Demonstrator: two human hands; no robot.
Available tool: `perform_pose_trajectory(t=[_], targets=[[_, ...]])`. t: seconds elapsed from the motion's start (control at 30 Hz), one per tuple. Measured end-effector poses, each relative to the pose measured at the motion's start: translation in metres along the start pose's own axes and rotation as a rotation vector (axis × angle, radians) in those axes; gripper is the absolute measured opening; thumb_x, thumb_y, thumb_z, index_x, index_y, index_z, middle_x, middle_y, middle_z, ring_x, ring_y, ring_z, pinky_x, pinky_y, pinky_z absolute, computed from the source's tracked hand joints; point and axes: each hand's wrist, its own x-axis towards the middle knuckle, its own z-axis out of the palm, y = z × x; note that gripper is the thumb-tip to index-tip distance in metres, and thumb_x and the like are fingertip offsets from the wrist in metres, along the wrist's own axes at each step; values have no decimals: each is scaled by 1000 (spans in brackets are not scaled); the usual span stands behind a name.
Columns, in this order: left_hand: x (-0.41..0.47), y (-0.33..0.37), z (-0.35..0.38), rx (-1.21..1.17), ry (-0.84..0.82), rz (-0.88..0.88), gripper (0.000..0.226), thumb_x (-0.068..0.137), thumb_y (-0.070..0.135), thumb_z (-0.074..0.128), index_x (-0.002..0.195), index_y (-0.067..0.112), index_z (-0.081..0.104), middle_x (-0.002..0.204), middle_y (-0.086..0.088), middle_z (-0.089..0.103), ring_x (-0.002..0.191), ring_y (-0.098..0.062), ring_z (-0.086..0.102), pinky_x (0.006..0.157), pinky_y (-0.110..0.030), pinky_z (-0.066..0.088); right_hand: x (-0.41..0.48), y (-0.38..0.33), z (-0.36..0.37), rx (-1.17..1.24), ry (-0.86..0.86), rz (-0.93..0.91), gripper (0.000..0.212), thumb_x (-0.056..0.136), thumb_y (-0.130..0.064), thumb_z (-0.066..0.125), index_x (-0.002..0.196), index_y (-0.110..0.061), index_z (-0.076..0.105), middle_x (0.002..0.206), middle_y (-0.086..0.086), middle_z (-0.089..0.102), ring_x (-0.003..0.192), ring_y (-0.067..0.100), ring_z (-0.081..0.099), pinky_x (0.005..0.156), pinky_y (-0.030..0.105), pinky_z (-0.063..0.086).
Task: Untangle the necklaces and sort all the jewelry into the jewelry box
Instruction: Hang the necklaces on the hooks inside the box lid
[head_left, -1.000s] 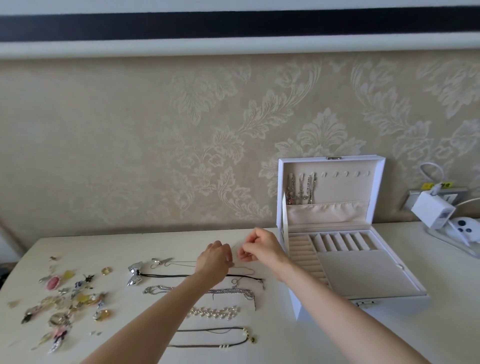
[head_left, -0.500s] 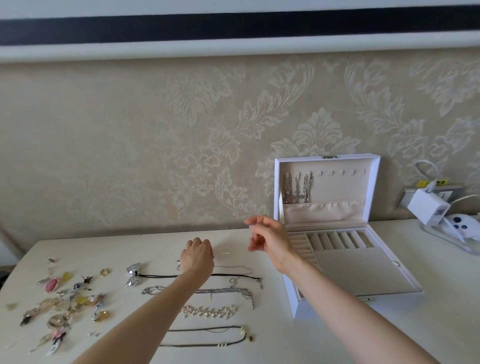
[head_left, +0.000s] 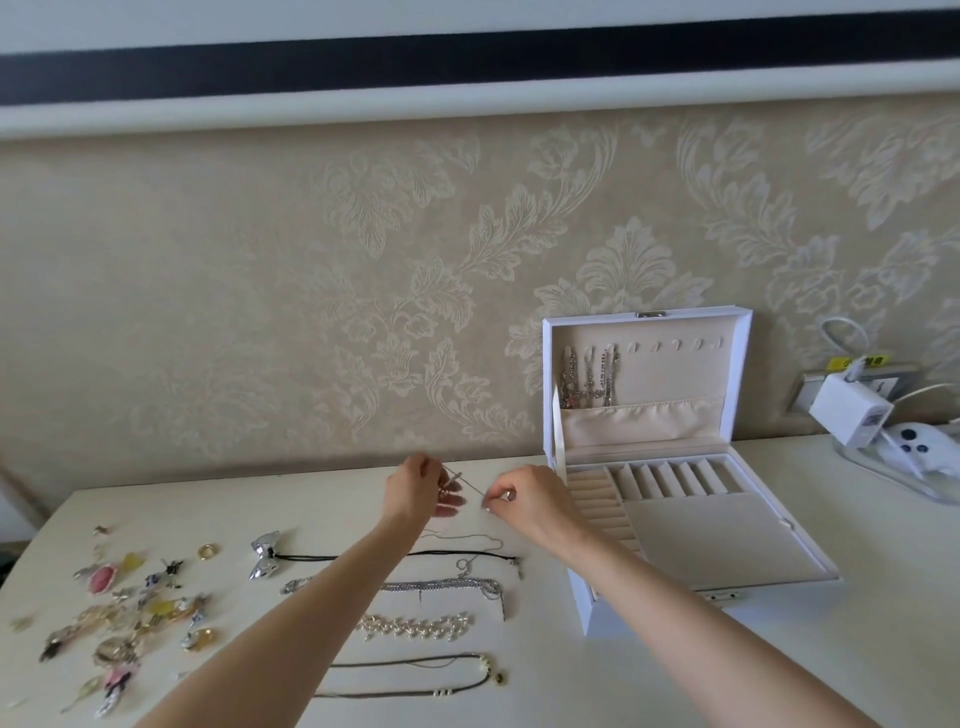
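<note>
Stretching a thin silver chain (head_left: 464, 479) between them, the left hand (head_left: 415, 491) and right hand (head_left: 530, 501) each pinch a part of it. They are held a little apart above the far side of the table (head_left: 675, 675), just beside the open jewelry box (head_left: 727, 535). Pulled straight like this, the strand likely shows any knot and keeps clear of the others. Whether its slack runs down to the fine loop lying below is too faint to tell.

The white box has a cream, velvety lining, ring rolls, narrow slots and a flat pad. Its upright lid carries a row of small hooks (head_left: 675, 344), three of them bearing glittering necklaces (head_left: 589, 376) that hang into a gathered pocket.

Nearer lie a black cord with a shiny bow pendant (head_left: 265, 553), a sparkling rhinestone chain (head_left: 441, 584), a pale linked necklace (head_left: 415, 626) and a dark beaded cord (head_left: 415, 675), laid in separate rows. Small mixed trinkets (head_left: 119, 613) are scattered at the left.
</note>
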Motion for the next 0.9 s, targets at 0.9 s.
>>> perform_pose_trajectory(t=[0.9], targets=[[-18,71,63,-175,-251,394,30,85,-18,44,96,10,52,101,-8,70,91,-14,66,77,-21,51,-3,10,-70,1050,293,267,5,88,-8,63,85,-4,65,72,7,66,50,13,56,48,19,46]])
